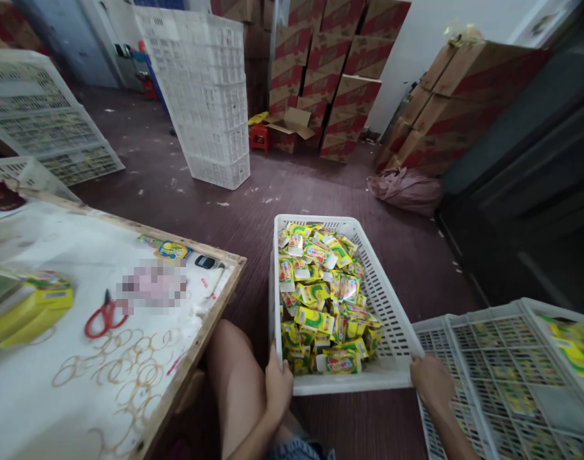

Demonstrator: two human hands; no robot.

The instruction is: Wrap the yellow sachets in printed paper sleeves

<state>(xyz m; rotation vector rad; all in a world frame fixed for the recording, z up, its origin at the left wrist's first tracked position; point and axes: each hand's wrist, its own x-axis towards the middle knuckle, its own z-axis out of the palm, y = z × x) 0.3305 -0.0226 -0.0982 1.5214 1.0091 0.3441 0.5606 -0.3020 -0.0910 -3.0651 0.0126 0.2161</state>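
A white plastic crate point(390, 313) with slotted walls is in front of me, partly filled with small yellow and green packets point(315, 294). My left hand point(278, 383) grips its near left corner, the thumb over the rim. At the near right corner, my right hand point(432, 380) is closed round the rim. Both hands are on the same crate, one at each end of its near side. The fingers under the rim are hidden.
Left is a white-topped table point(85, 236) with red-handled scissors point(105, 316) and several rubber bands point(129, 364). Packet-filled crates point(493, 358) stand at right. Ahead are stacked white crates point(210, 108), cartons point(330, 70), a red stool point(259, 137) and a plastic sack point(407, 190).
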